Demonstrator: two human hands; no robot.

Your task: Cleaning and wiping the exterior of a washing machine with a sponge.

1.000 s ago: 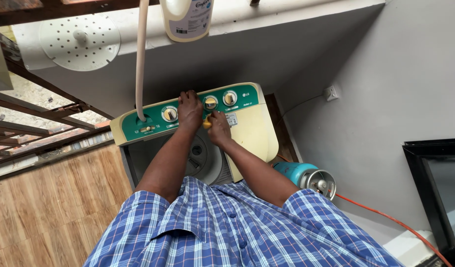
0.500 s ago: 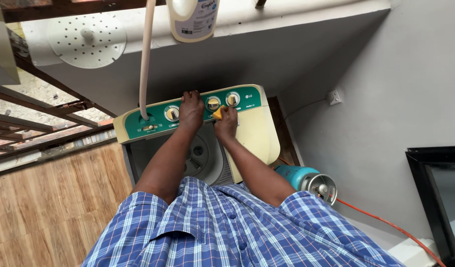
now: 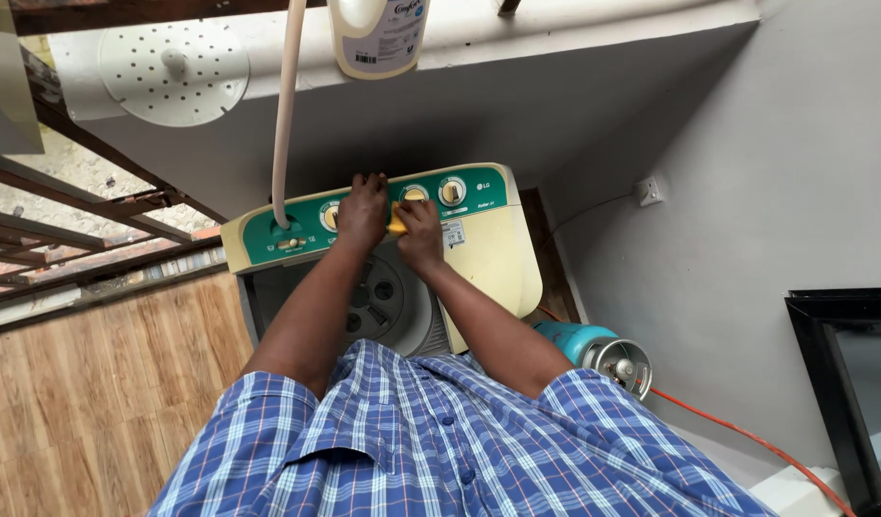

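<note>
A cream twin-tub washing machine (image 3: pixel 493 254) with a green control panel (image 3: pixel 268 241) stands against the wall. My left hand (image 3: pixel 362 213) rests on the panel, covering part of one round dial. My right hand (image 3: pixel 419 235) is closed on a small yellow sponge-like pad (image 3: pixel 396 222), pressing it on the panel just below the middle dial (image 3: pixel 414 194). A third dial (image 3: pixel 451 191) sits to the right, uncovered. Below my arms the open wash tub (image 3: pixel 388 297) shows its grey pulsator.
A pale hose (image 3: pixel 283 115) drops into the panel's left end. A white bottle (image 3: pixel 375 36) and a perforated white disc (image 3: pixel 172 72) sit on the ledge above. A blue gas cylinder (image 3: pixel 594 347) with an orange hose (image 3: pixel 747 436) lies right of the machine. Wooden flooring is at left.
My right hand moved the yellow pad left along the panel, from beside the right dial to under the middle dial. My left hand shifted slightly left over its dial.
</note>
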